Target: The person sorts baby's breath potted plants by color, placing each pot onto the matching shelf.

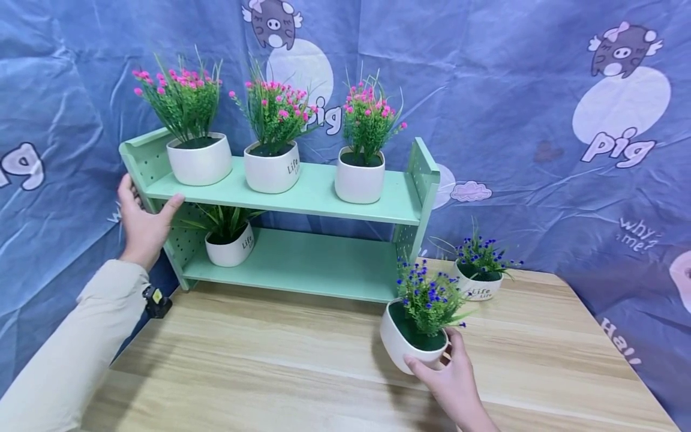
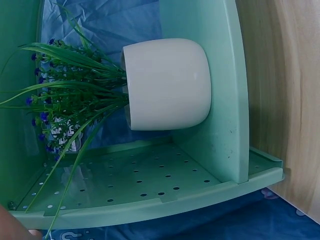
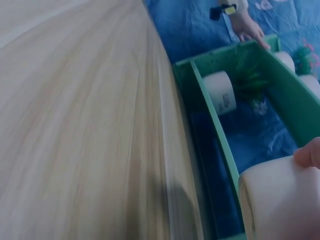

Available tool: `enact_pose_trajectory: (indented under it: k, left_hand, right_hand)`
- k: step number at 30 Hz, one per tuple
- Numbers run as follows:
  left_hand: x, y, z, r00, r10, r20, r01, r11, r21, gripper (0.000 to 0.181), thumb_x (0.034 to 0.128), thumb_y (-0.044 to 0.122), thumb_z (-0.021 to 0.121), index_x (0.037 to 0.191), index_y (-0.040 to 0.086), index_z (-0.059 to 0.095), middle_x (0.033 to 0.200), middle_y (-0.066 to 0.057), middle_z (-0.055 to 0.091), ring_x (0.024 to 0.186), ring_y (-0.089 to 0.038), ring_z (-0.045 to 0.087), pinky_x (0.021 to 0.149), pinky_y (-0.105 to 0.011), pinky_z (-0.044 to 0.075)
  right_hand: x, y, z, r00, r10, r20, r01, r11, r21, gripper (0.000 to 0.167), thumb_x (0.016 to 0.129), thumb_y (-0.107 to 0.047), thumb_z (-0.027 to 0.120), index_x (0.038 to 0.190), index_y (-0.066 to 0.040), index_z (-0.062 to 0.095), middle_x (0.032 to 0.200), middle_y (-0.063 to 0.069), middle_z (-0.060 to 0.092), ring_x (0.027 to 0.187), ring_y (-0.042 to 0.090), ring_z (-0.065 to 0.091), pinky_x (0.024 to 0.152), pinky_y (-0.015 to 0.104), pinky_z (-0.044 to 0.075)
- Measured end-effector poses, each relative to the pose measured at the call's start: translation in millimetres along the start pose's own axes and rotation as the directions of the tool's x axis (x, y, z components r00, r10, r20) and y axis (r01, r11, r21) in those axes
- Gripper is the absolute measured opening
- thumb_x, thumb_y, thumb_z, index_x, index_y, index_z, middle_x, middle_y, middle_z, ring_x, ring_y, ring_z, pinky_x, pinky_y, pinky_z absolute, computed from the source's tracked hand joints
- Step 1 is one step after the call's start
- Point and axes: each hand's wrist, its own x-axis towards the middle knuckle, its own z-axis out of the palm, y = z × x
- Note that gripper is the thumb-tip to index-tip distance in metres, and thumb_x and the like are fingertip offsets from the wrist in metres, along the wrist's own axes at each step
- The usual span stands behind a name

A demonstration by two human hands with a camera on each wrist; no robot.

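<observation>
A two-tier green shelf (image 1: 302, 264) stands on the table. My left hand (image 1: 144, 225) holds its left end, thumb at the upper board's front edge and fingers on the outside of the side panel. My right hand (image 1: 450, 375) grips a white potted plant with blue flowers (image 1: 412, 342) by its rim and side, tilted above the table in front of the shelf's right end. On the lower tier, at the left, sits another white potted plant (image 1: 229, 249); the left wrist view shows blue flowers on this potted plant (image 2: 167, 85).
On the upper tier stand three white pots with pink flowers: a left pot (image 1: 200, 162), a middle pot (image 1: 272, 171) and a right pot (image 1: 360, 180). Another blue-flowered pot (image 1: 477, 285) stands on the wooden table (image 1: 259, 360), right of the shelf. A blue printed cloth (image 1: 502, 90) hangs behind.
</observation>
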Motion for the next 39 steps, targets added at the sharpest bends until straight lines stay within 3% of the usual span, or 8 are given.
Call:
enact_pose_trajectory:
  k: [8, 16, 28, 34, 39]
  left_hand:
    - [0.2, -0.4, 0.2, 0.999, -0.032, 0.003, 0.032, 0.999, 0.02, 0.085, 0.0828, 0.025, 0.074, 0.15, 0.027, 0.021, 0.146, -0.003, 0.032, 0.129, -0.016, 0.032, 0.109, -0.024, 0.024]
    - [-0.5, 0.9, 0.8, 1.0, -0.014, -0.006, 0.014, 1.0, 0.011, 0.083, 0.0822, 0.024, 0.075, 0.148, 0.029, 0.025, 0.143, -0.001, 0.036, 0.126, -0.015, 0.035, 0.107, -0.024, 0.026]
    - [-1.0, 1.0, 0.9, 1.0, -0.015, -0.007, 0.015, 1.0, 0.012, 0.082, 0.0824, 0.023, 0.075, 0.147, 0.03, 0.026, 0.14, 0.001, 0.036, 0.125, -0.013, 0.036, 0.107, -0.023, 0.027]
    - [0.5, -0.8, 0.4, 1.0, -0.03, 0.001, 0.03, 0.999, 0.018, 0.083, 0.0828, 0.024, 0.075, 0.148, 0.03, 0.024, 0.142, 0.0, 0.035, 0.127, -0.015, 0.035, 0.108, -0.025, 0.026]
    - [1.1, -0.2, 0.9, 1.0, -0.029, -0.004, 0.029, 1.0, 0.011, 0.083, 0.0829, 0.024, 0.074, 0.148, 0.03, 0.024, 0.142, 0.0, 0.035, 0.127, -0.016, 0.035, 0.108, -0.024, 0.026]
  right_hand:
    - [9.0, -12.3, 28.1, 0.998, -0.048, 0.048, 0.046, 0.998, 0.037, 0.078, 0.069, -0.019, 0.086, 0.131, -0.002, 0.042, 0.124, 0.016, 0.054, 0.111, 0.027, 0.051, 0.09, 0.031, 0.048]
    - [22.2, -22.8, 52.6, 0.994, -0.085, 0.066, 0.078, 0.992, 0.099, 0.082, 0.07, -0.022, 0.086, 0.136, -0.003, 0.04, 0.129, 0.016, 0.053, 0.112, 0.03, 0.051, 0.093, 0.041, 0.045]
    - [44.6, -37.5, 88.9, 0.989, -0.142, 0.044, 0.134, 0.979, 0.151, 0.084, 0.068, -0.024, 0.087, 0.136, -0.004, 0.042, 0.119, 0.012, 0.058, 0.101, 0.023, 0.054, 0.086, 0.037, 0.045]
    - [56.9, -38.6, 104.6, 0.986, -0.168, 0.007, 0.164, 0.97, 0.177, 0.086, 0.068, -0.025, 0.087, 0.136, 0.001, 0.041, 0.125, 0.017, 0.054, 0.106, 0.028, 0.055, 0.086, 0.038, 0.049]
    - [65.2, -36.6, 115.8, 0.976, -0.214, -0.031, 0.216, 0.967, 0.138, 0.089, 0.065, -0.027, 0.089, 0.136, 0.0, 0.042, 0.129, 0.017, 0.051, 0.114, 0.03, 0.053, 0.094, 0.041, 0.046]
